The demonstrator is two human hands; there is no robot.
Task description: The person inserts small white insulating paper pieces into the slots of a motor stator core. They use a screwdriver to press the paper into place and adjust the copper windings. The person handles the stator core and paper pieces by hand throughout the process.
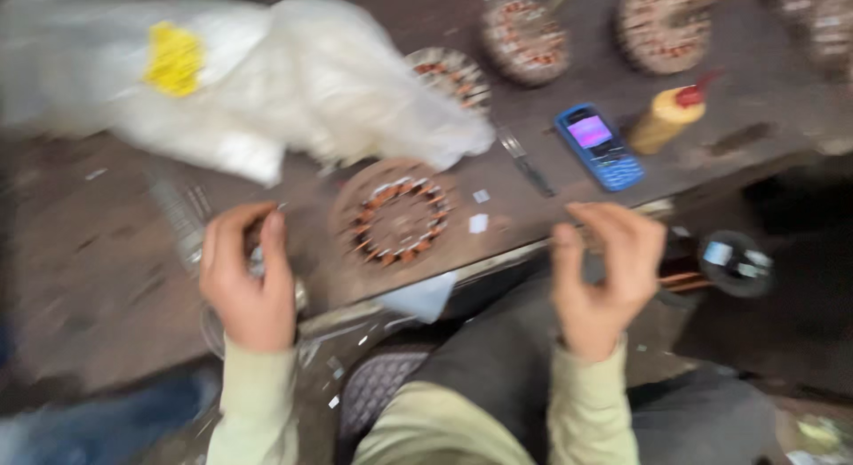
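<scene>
White plastic bag point(267, 83) lies on the surface point(107, 252), yellow patch inside. Left hand point(249, 278) clenches a blurred clear item; right hand point(604, 270) curls, grip unclear. Stator point(395, 216) sits between; phone point(600, 147), bottle point(666, 117) beyond.

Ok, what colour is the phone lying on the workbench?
The phone is blue, its small screen lit pinkish purple; the head view shows it, slightly blurred.
</scene>
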